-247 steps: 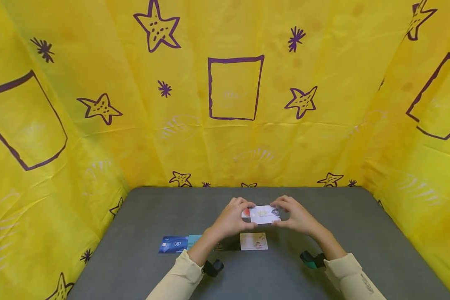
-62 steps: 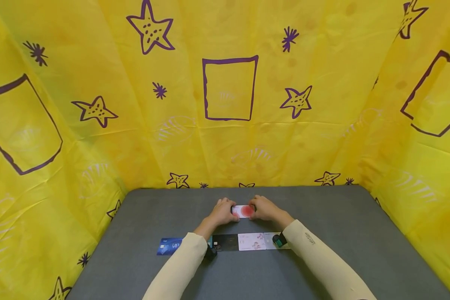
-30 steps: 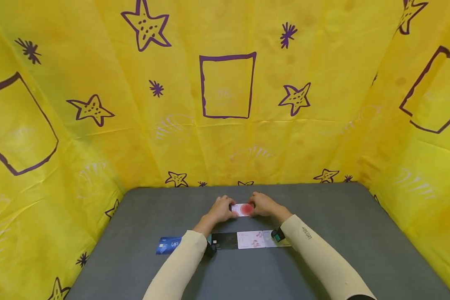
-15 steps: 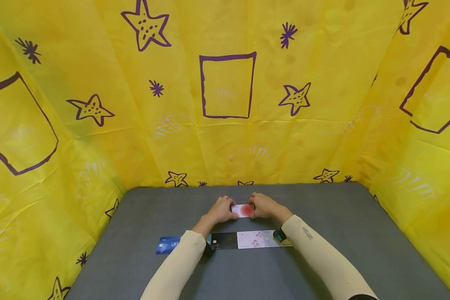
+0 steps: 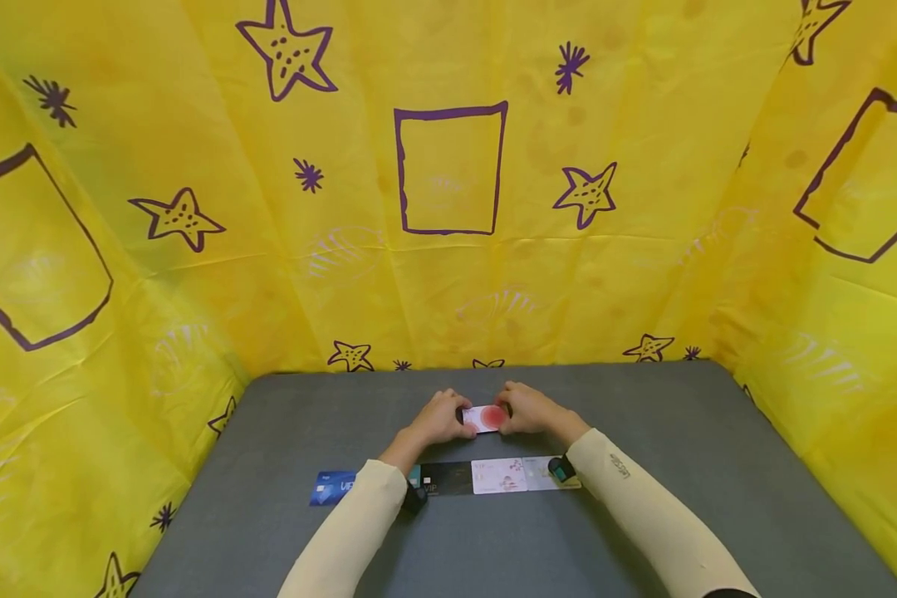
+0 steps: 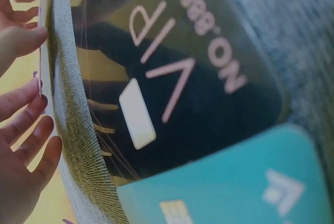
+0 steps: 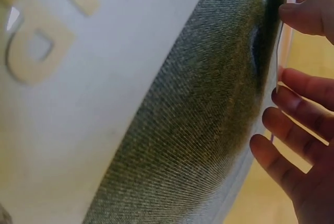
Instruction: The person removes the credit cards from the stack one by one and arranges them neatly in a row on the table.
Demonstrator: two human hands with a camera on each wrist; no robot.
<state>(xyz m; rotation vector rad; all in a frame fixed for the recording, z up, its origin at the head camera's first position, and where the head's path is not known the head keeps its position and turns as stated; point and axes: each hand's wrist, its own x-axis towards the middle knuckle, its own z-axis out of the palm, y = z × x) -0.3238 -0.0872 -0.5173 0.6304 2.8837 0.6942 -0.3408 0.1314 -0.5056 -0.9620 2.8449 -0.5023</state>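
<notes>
In the head view, a white card with a red circle [image 5: 484, 419] is held level between both hands over the far middle of the table. The left hand [image 5: 443, 417] pinches its left end, the right hand [image 5: 529, 409] its right end. The left wrist view shows the left hand's fingers [image 6: 44, 153] spread at the card's thin edge, beside a black VIP card [image 6: 104, 78] and a teal card [image 6: 250, 182] lying flat. In the right wrist view the right hand's thumb and fingers [image 7: 300, 135] meet the card edge, near a white card with gold letters [image 7: 115, 88].
Nearer the person, a row of cards runs across the grey table [image 5: 643, 440]: a blue VIP card [image 5: 332, 488], the teal and black ones, a white flowered card [image 5: 498, 476] and a pale card [image 5: 536, 474]. The left forearm covers part of the row. Yellow cloth [image 5: 448, 291] surrounds the table.
Since the oldest frame, the white VIP card has left the hands and a pale card lies at the row's right end. Both hands now hold the red-circle card, almost still over the last two seconds.
</notes>
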